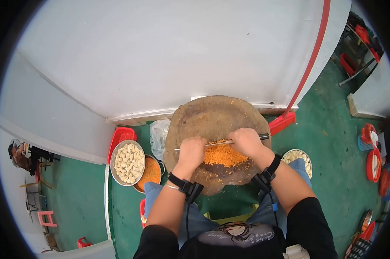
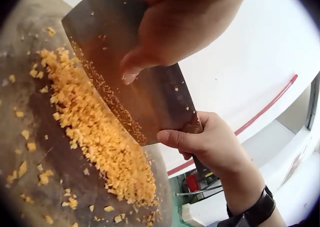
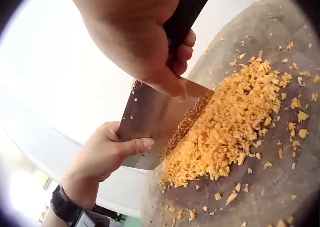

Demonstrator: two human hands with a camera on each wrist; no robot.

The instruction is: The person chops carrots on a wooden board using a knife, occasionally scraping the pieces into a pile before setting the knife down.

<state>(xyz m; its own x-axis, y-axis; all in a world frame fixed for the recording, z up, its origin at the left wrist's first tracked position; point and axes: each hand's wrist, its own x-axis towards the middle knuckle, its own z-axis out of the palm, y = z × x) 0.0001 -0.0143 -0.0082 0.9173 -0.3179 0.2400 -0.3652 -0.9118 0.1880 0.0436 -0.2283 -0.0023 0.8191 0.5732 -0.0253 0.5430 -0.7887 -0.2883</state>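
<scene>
A wide cleaver blade [image 2: 150,91] stands on edge against a heap of finely chopped orange bits [image 1: 225,155] on a round wooden block [image 1: 199,116]. The left hand [image 1: 192,152] grips the blade near its far end, thumb flat on the face toward the heap. At the handle end, the right hand [image 1: 246,142] holds the cleaver, its thumb on the blade [image 3: 160,106] and its fingers curled behind. The dark handle [image 1: 264,136] sticks out past the right hand. Orange crumbs cling along the blade's lower part.
Left of the block are a bowl of pale curved pieces [image 1: 128,162], a pot of orange bits [image 1: 151,175], a plastic bag [image 1: 159,136] and a red basin [image 1: 120,139]. Another bowl of pale pieces [image 1: 299,159] sits at the right. A white wall [image 1: 182,52] rises behind the block.
</scene>
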